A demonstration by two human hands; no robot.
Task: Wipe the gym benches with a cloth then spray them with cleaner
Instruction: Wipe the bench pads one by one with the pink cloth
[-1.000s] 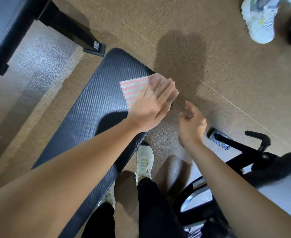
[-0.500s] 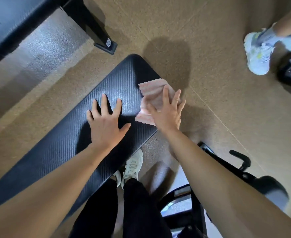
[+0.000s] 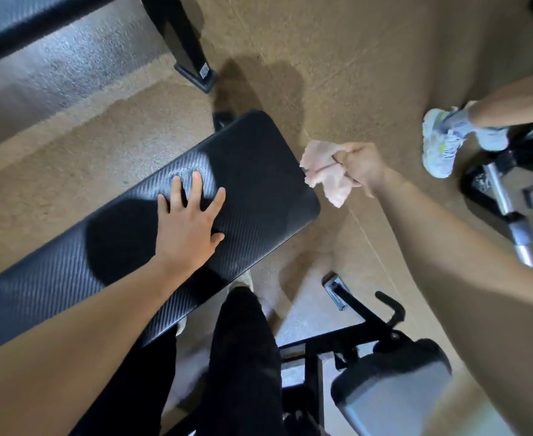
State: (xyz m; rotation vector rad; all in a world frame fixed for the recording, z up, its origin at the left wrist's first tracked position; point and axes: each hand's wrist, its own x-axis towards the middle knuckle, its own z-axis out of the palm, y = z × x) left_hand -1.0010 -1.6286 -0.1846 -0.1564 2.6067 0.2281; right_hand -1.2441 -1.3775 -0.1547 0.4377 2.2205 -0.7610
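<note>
Brown gym floor (image 3: 353, 73), black padded bench (image 3: 258, 158). Left hand (image 3: 189, 228) flat on bench, fingers (image 3: 197, 184) spread, likely bracing. Right hand (image 3: 361, 169): fingers curled round bunched pink cloth (image 3: 321, 171), bench end just beside them, probably between wiping passes.

Black textured bench pad (image 3: 252, 171) runs from 8 o'clock to frame centre, above speckled tan floor (image 3: 353, 58). Left hand (image 3: 186, 228) lies flat on pad, fingers spread toward 12 o'clock.
</note>
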